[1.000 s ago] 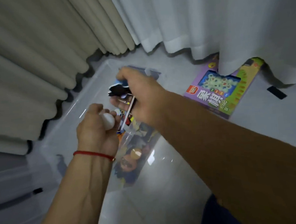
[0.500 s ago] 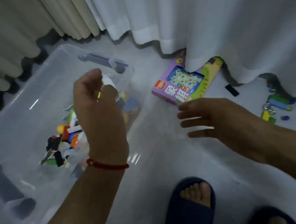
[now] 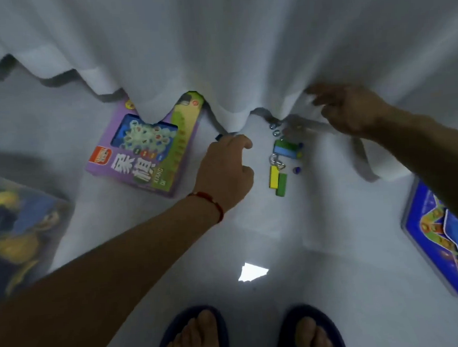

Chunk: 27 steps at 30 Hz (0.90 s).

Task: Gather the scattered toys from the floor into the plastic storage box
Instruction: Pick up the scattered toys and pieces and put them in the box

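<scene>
Both arms reach forward and down over the pale floor (image 3: 152,258); the left hand (image 3: 226,170), a red cord bracelet (image 3: 209,201) on its wrist, hangs back-up with fingers curled loosely downward and grasps nothing that can be seen; whether its fingertips touch the floor I cannot tell. The right hand (image 3: 352,109) is blurred, stretched out at the hem of the white curtain (image 3: 242,51), fingers extended and relaxed against the fabric; whether it pinches the cloth I cannot tell.

Between the 2 hands, just right of the left hand's knuckles, lie the scattered toys: 4 coloured blocks, namely 1 blue block (image 3: 285,149) with 1 green block (image 3: 287,143) touching its far edge, and nearer the person 1 yellow block (image 3: 274,176) side by side with another green block (image 3: 281,185); 1 metal ring puzzle (image 3: 276,162) sits between the 2 pairs; small glass marbles (image 3: 274,129) lie below the right hand's fingers, about 4 by the curtain hem and 1 more beside the yellow block, though blur makes the count unsure.

Left of the left hand lies 1 purple game box (image 3: 141,162), its far end under the curtain; 1 blue game board (image 3: 441,240) lies under the right forearm, toward the person; the plastic storage box (image 3: 24,226), 1 only, stands far left of the left arm with blurred toys inside; 2 feet in dark slippers (image 3: 192,333) stand below both arms.
</scene>
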Motion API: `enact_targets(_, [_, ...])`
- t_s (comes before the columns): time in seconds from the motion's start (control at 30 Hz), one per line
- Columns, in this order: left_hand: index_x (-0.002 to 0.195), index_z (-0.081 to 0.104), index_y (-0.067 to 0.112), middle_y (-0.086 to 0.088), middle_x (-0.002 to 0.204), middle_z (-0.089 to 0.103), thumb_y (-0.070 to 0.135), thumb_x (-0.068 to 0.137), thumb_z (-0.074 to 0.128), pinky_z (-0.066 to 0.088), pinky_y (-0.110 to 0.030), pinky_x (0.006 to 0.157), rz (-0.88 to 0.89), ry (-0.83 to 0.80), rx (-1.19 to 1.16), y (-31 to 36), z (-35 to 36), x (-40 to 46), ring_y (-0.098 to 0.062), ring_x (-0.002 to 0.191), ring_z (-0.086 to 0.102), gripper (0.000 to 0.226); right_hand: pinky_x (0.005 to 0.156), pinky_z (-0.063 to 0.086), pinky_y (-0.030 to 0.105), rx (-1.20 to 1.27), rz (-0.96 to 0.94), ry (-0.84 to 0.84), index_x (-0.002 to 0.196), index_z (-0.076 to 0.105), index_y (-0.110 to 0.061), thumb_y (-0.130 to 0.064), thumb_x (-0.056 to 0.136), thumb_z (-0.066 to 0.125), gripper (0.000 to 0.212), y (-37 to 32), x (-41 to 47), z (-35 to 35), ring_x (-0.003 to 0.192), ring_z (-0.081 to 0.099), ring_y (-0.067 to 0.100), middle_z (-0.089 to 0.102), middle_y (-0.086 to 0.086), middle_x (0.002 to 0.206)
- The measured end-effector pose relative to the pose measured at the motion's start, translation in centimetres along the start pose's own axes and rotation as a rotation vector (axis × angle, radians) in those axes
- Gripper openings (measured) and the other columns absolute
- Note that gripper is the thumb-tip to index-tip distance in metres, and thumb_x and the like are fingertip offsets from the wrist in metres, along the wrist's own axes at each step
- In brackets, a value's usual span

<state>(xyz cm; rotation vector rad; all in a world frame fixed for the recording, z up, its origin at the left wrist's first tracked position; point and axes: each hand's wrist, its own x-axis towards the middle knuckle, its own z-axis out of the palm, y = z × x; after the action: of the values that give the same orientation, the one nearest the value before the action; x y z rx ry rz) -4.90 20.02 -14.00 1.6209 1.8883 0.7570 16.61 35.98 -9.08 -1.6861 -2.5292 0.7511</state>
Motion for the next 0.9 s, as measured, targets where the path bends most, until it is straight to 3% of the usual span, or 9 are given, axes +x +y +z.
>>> enact_targets(0.13, [0.124,0.055,0.019,-0.008,0.118,0.056,0.014,0.076,0.058,0.049,-0.046,0.089,-0.063,-0.079,0.286,-3.3,2.5,4.6,-0.033,0.104,0.053,0.048,0.095,0.041,0.024,-0.015,-0.025,0.048,0.137,0.056,-0.020,-0.005,0.089,0.056,0.050,2.2,0.4,2.9,0.111,0.064,0.028,0.067,0.008,0.126])
enact_targets(0.2, [0.123,0.054,0.019,-0.011,0.120,0.052,0.012,0.077,0.060,0.048,-0.044,0.087,-0.034,-0.103,0.398,-4.5,3.4,6.0,-0.034,0.105,0.050,0.047,0.097,0.043,0.029,-0.034,-0.047,0.041,0.137,0.056,-0.018,-0.008,0.089,0.059,0.049,3.5,0.3,5.0,0.115,0.061,0.032,0.064,0.010,0.130])
enact_targets(0.27, [0.122,0.052,0.018,-0.014,0.121,0.049,0.014,0.078,0.061,0.048,-0.045,0.085,-0.022,-0.112,0.469,-5.3,3.8,7.1,-0.037,0.105,0.048,0.045,0.098,0.046,0.037,-0.076,-0.041,0.052,0.141,0.050,-0.028,-0.016,0.089,0.058,0.054,4.3,0.4,6.6,0.118,0.058,0.034,0.058,0.008,0.136])
enact_targets(0.37, [0.120,0.056,0.014,-0.018,0.123,0.048,0.017,0.084,0.062,0.044,-0.045,0.093,0.011,-0.135,0.526,-6.0,4.2,8.2,-0.038,0.111,0.044,0.037,0.086,0.042,0.033,-0.164,-0.043,0.096,0.145,0.045,-0.024,-0.026,0.094,0.055,0.051,4.2,1.0,8.8,0.112,0.057,0.035,0.053,0.009,0.134])
enact_targets(0.5, [0.106,0.064,0.008,-0.017,0.115,0.054,0.015,0.087,0.062,0.037,-0.037,0.093,0.094,-0.107,0.473,-6.0,4.4,9.2,-0.036,0.111,0.047,0.020,0.087,0.050,0.046,-0.154,-0.025,0.220,0.133,0.052,-0.015,-0.044,0.096,0.046,0.047,3.5,1.7,11.5,0.104,0.054,0.036,0.050,0.013,0.121])
enact_targets(0.57, [0.095,0.065,0.006,-0.016,0.105,0.059,0.011,0.089,0.058,0.037,-0.034,0.087,0.123,-0.095,0.423,-5.3,5.0,10.0,-0.034,0.104,0.052,0.010,0.082,0.051,0.047,-0.154,-0.002,0.245,0.125,0.054,-0.015,-0.047,0.095,0.045,0.045,3.1,1.9,12.2,0.101,0.052,0.034,0.048,0.012,0.119])
enact_targets(0.63, [0.090,0.064,0.006,-0.015,0.102,0.060,0.007,0.090,0.055,0.037,-0.031,0.084,0.140,-0.070,0.378,-4.0,5.8,10.7,-0.031,0.102,0.052,0.009,0.087,0.050,0.046,-0.145,-0.010,0.270,0.122,0.054,-0.014,-0.045,0.095,0.048,0.042,2.6,2.2,12.7,0.105,0.050,0.033,0.047,0.012,0.121])
enact_targets(0.77, [0.104,0.058,0.006,-0.014,0.113,0.055,0.006,0.091,0.055,0.035,-0.028,0.088,0.121,-0.051,0.347,-2.4,7.5,11.4,-0.029,0.107,0.049,0.013,0.098,0.042,0.043,-0.130,-0.069,0.285,0.120,0.056,-0.008,-0.036,0.098,0.050,0.036,2.1,3.3,13.5,0.109,0.046,0.035,0.048,0.015,0.124])
enact_targets(0.9, [0.115,0.055,0.004,-0.018,0.120,0.054,0.008,0.091,0.057,0.033,-0.030,0.092,0.176,-0.012,0.331,-2.4,8.3,11.2,-0.033,0.111,0.049,0.025,0.090,0.046,0.043,-0.027,-0.040,0.339,0.111,0.058,-0.009,-0.033,0.100,0.049,0.028,2.4,3.7,14.3,0.104,0.047,0.031,0.050,0.013,0.118])
